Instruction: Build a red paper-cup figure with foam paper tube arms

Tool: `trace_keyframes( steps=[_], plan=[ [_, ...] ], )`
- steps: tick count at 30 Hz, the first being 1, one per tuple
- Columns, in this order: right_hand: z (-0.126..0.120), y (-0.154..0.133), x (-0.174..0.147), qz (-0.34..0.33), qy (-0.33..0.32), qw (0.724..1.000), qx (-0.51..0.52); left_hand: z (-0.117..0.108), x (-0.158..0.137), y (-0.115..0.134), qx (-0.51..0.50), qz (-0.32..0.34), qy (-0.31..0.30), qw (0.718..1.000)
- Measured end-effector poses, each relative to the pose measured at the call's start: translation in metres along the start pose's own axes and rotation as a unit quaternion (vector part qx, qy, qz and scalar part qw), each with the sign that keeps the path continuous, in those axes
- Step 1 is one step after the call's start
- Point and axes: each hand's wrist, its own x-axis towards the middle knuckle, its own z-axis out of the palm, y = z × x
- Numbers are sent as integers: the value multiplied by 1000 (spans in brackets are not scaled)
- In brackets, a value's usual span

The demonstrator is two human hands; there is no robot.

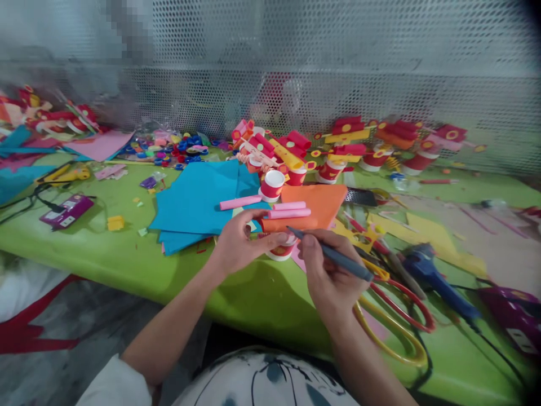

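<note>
My left hand (239, 242) is closed, its thumb and index finger around an orange paper piece (276, 224) that looks rolled. A slim grey-blue pen (344, 262) is gripped in my right hand (332, 270), its tip at the orange piece. Just under my left thumb stands a red and white paper cup (279, 252), partly hidden by the hand. Two pink paper rolls (289, 213) lie side by side beyond my fingers on an orange sheet (323, 197). Another pink roll (240, 202) rests on blue sheets (194, 194), near a second red and white cup (271, 185).
Scissors with yellow and red handles (406, 338) and a blue glue gun (442, 282) lie to the right on the green table (262, 299). Decorated cups (346, 146) line the perforated screen (338, 45). A purple box (66, 211) with a cable sits left.
</note>
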Motion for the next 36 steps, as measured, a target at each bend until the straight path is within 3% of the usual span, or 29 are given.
trace_keyframes(
  steps=[10,17,22,28,36],
  plan=[
    [-9,-11,8,-79,-31,993,-86,11,2,-11,-48,6,-2,999],
    [-4,-10,8,-96,-37,989,-102,14,0,-12,-90,15,1,996],
    [-6,-10,7,-73,-26,994,-80,15,-1,-14,-103,5,5,995],
    [-8,-8,3,-25,45,998,-21,14,0,-16,-91,-15,9,996],
    [-6,-5,3,-50,-7,997,-61,17,-1,-8,-130,-31,-8,991]
  ],
)
